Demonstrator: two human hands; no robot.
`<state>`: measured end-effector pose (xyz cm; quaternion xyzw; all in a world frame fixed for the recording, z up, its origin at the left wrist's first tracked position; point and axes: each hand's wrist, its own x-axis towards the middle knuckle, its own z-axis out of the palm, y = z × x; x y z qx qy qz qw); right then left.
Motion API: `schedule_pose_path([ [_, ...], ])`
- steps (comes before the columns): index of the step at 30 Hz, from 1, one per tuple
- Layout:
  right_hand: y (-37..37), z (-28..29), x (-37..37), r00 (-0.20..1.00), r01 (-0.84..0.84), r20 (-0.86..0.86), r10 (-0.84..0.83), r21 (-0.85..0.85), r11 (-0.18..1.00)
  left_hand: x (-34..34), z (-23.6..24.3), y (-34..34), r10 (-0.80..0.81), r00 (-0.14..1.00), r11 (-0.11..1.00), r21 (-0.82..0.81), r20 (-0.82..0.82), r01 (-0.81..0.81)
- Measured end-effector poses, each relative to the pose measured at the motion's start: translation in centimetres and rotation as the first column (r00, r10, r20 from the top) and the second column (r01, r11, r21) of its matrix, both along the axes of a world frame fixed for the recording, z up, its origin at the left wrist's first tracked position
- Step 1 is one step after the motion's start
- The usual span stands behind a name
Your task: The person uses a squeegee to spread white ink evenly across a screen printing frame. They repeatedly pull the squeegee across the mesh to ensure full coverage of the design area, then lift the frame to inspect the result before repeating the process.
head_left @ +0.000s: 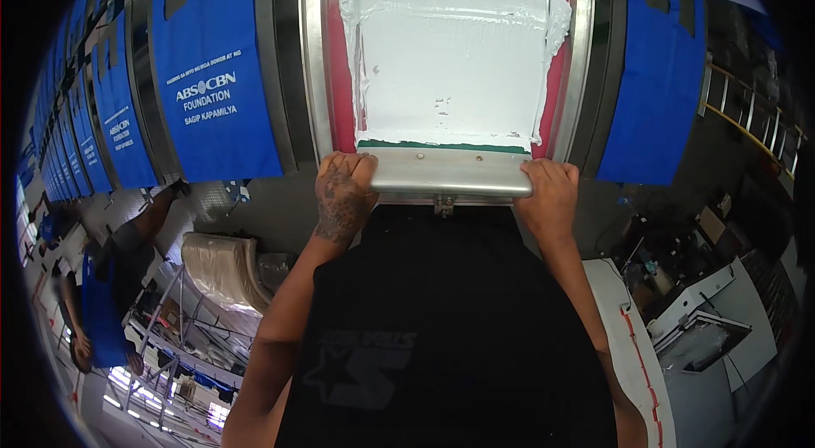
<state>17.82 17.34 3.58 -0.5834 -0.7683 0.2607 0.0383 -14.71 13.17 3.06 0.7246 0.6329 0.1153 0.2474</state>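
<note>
A wide metal-handled squeegee (pixel 450 174) spans the near end of a printing screen, with a strip of its green blade showing along the far side. My left hand (pixel 345 189) is closed round its left end, and my right hand (pixel 548 193) grips the right end. Beyond the blade, thick white ink (pixel 450 49) covers most of the red screen mesh (pixel 335 49), with ridged, raised edges at the sides and far end. The screen's silver metal frame (pixel 580 49) runs along both sides. My fingertips curl over the squeegee's far edge.
Blue printed bags (pixel 212 58) lie in a long row to the left, and another blue bag (pixel 654 66) lies to the right. A person (pixel 106 304) in blue is at the lower left, near a plastic-wrapped padded piece (pixel 222 270). A white table (pixel 705 363) stands at the lower right.
</note>
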Motion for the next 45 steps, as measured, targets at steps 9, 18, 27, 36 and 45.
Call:
schedule_pose_path([
  [9,-1.0,-0.8,0.1,1.000,0.029,-0.007,-0.029,0.013,1.000,-0.3,-1.2,-1.5,-0.015,1.000,1.000,0.025,-0.008,0.015],
  [18,-0.8,-1.7,-0.7,0.999,0.048,-0.020,-0.046,0.147,0.988,0.0,-2.0,0.4,-0.020,1.000,0.984,0.178,0.015,0.017],
  [27,21.2,-5.8,-1.0,0.983,-0.031,0.183,0.002,0.159,0.987,-4.8,-8.5,23.1,-0.070,0.998,0.994,0.088,0.001,0.070],
  [36,2.6,-0.3,-0.5,0.996,0.012,0.087,-0.011,-0.005,1.000,0.1,-0.7,2.9,-0.042,0.996,0.990,0.130,-0.073,0.052],
  [45,20.4,-5.4,-1.7,0.975,-0.007,0.219,-0.029,0.163,0.987,-3.4,-7.0,21.3,-0.101,0.995,0.971,0.218,-0.015,0.102],
])
